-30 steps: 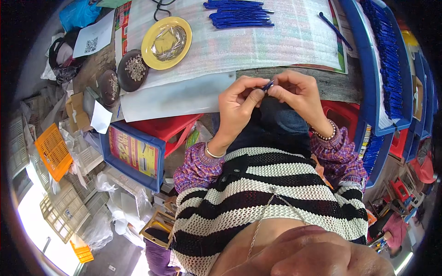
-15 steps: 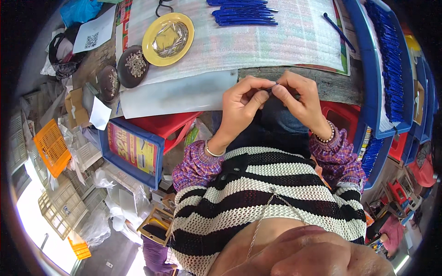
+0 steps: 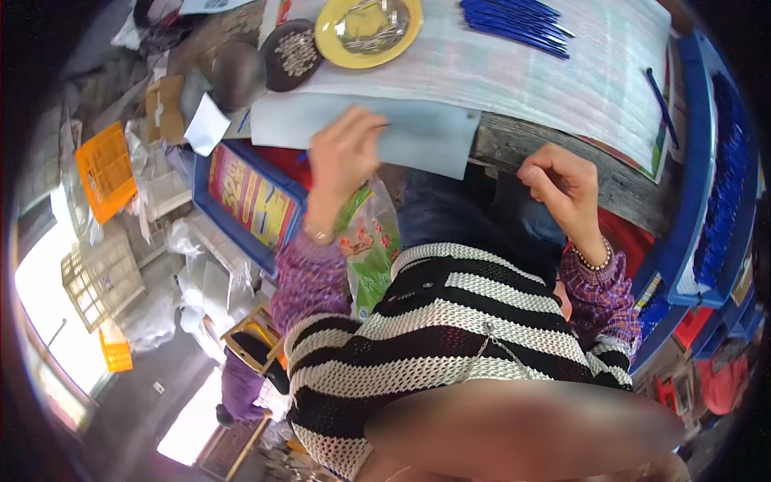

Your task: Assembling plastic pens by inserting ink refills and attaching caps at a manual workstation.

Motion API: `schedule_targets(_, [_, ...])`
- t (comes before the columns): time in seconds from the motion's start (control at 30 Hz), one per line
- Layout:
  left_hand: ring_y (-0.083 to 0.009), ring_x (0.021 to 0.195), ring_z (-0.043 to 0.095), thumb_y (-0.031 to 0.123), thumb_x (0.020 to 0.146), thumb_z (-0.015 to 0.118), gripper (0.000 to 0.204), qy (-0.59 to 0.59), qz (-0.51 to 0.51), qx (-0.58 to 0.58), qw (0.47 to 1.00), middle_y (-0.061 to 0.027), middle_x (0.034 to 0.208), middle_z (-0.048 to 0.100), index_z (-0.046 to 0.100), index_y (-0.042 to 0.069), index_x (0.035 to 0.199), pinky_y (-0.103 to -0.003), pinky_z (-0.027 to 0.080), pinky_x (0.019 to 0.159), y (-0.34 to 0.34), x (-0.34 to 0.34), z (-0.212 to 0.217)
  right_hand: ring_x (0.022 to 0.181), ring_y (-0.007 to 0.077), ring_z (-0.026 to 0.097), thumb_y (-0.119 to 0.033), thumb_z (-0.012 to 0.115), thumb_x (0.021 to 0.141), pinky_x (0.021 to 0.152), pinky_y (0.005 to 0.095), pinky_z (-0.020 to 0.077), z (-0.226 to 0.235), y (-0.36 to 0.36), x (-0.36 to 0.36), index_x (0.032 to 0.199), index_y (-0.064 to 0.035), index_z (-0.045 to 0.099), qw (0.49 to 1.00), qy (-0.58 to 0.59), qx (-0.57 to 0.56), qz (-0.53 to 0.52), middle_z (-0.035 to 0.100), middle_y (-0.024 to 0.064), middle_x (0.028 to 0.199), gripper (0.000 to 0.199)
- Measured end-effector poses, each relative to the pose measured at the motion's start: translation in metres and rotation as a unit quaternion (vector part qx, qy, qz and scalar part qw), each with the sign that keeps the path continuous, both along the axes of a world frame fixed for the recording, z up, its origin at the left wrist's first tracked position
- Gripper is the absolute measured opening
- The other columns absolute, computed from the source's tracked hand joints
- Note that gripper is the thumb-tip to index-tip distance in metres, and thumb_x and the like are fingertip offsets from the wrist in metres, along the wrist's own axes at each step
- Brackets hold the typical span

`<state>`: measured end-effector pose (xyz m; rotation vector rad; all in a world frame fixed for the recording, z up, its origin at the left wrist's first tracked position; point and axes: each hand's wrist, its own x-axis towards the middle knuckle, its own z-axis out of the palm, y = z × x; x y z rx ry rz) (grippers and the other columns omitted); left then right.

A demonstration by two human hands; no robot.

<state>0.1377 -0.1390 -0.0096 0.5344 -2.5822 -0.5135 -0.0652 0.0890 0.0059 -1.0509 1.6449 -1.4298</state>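
My left hand [image 3: 345, 153] is raised over the left end of the pale sheet at the table's front edge, its fingers closed and a little smeared by motion. A slim blue stick seems to pass through it: a blue end [image 3: 302, 157] shows by the wrist and a dark tip past the fingertips. Off to the right, my right hand [image 3: 566, 185] hovers just in front of the wooden edge, fingers curled and thumb near the forefinger. Whatever is between them, if anything, is too small to make out. Several blue sticks [image 3: 518, 28] lie piled on the foam-covered table.
A yellow plate [image 3: 323, 34] holds thin metal pieces, beside a dark dish [image 3: 277, 76] of small metallic bits. One blue stick [image 3: 662, 108] lies apart. Blue trays flank me: a filled tray [image 3: 687, 233] at right, another tray [image 3: 265, 173] at left below the table.
My hands, earlier together over a small dark thing, have parted. The left swung left over the pale sheet; the right moved slightly right and down. The whole view has shifted.
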Motion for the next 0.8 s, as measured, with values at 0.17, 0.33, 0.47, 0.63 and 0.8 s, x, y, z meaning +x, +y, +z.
schedule_targets(0.17, [-0.0238, 0.061, 0.059, 0.003, 0.070, 0.059, 0.012, -0.011, -0.059, -0.017, 0.998, -0.0016, 0.076, 0.058, 0.061, 0.011, 0.078, -0.033, 0.045, 0.051, 0.038, -0.054, -0.005, 0.055, 0.0052, 0.050, -0.001, 0.056, 0.086, 0.048, 0.0181, 0.0383, -0.001, 0.004, 0.002, 0.079, 0.0038, 0.062, 0.999, -0.050, 0.015, -0.002, 0.058, 0.0045, 0.073, 0.010])
schedule_targets(0.33, [-0.0239, 0.062, 0.059, 0.005, 0.071, 0.060, 0.010, 0.010, -0.078, -0.013, 0.997, -0.0016, 0.076, 0.057, 0.061, 0.012, 0.078, -0.033, 0.045, 0.052, 0.043, -0.064, -0.008, 0.060, 0.0056, 0.052, -0.002, 0.056, 0.086, 0.050, 0.0178, 0.0390, 0.004, 0.007, 0.009, 0.089, 0.0040, 0.063, 0.996, -0.071, 0.053, -0.009, 0.060, 0.0051, 0.080, 0.009])
schedule_targets(0.47, [-0.0239, 0.061, 0.058, 0.003, 0.073, 0.061, 0.010, 0.004, -0.086, 0.019, 0.996, -0.0049, 0.076, 0.057, 0.062, 0.011, 0.080, -0.032, 0.045, 0.053, 0.047, -0.068, -0.003, 0.062, 0.0057, 0.053, -0.003, 0.057, 0.086, 0.051, 0.0173, 0.0398, 0.004, 0.009, 0.014, 0.095, 0.0037, 0.063, 0.996, -0.059, 0.067, 0.000, 0.061, 0.0051, 0.083, 0.013])
schedule_targets(0.63, [-0.0117, 0.057, 0.053, 0.002, 0.078, 0.062, 0.013, 0.086, -0.140, 0.316, 0.935, -0.0024, 0.074, 0.057, 0.064, 0.006, 0.090, -0.023, 0.041, 0.052, 0.059, -0.073, 0.006, 0.061, 0.0053, 0.053, -0.003, 0.058, 0.086, 0.052, 0.0174, 0.0419, 0.005, 0.014, 0.015, 0.099, 0.0030, 0.063, 0.995, -0.051, 0.072, -0.042, 0.061, 0.0034, 0.082, 0.015])
schedule_targets(0.8, [-0.0036, 0.060, 0.048, 0.004, 0.084, 0.060, 0.010, 0.075, -0.150, 0.577, 0.799, 0.0020, 0.073, 0.056, 0.062, 0.002, 0.093, -0.018, 0.037, 0.052, 0.077, -0.077, 0.012, 0.059, 0.0051, 0.054, -0.001, 0.060, 0.084, 0.051, 0.0178, 0.0425, 0.005, 0.009, 0.015, 0.095, 0.0022, 0.064, 0.995, -0.043, 0.038, -0.081, 0.060, 0.0018, 0.076, 0.012])
